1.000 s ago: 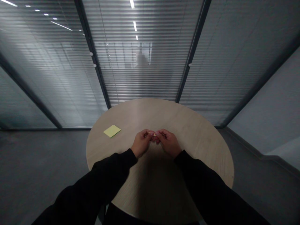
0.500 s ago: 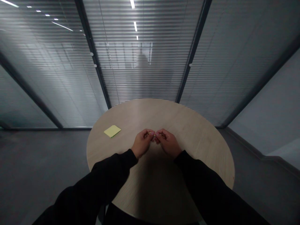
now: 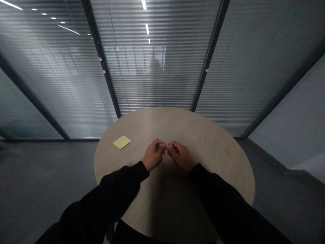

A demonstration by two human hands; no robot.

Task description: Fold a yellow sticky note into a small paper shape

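Observation:
My left hand (image 3: 153,155) and my right hand (image 3: 182,156) meet over the middle of the round wooden table (image 3: 162,122). Both are closed in a pinch, fingertips nearly touching. Between them shows a thin yellow piece of paper (image 3: 170,146), of which only narrow edges are visible; a sliver of yellow also shows at the left fingers. Its full shape is hidden by the fingers. To the left of my left hand lies a stack of yellow sticky notes (image 3: 122,142) with a green edge underneath, touched by neither hand.
Glass partitions with blinds (image 3: 154,91) stand right behind the table's far edge, divided by dark frames. A pale wall (image 3: 299,115) rises at the right. Grey floor (image 3: 50,179) surrounds the table.
My fingertips have shifted slightly, and more of the yellow edge shows at the right fingers. The sticky notes lie where they were.

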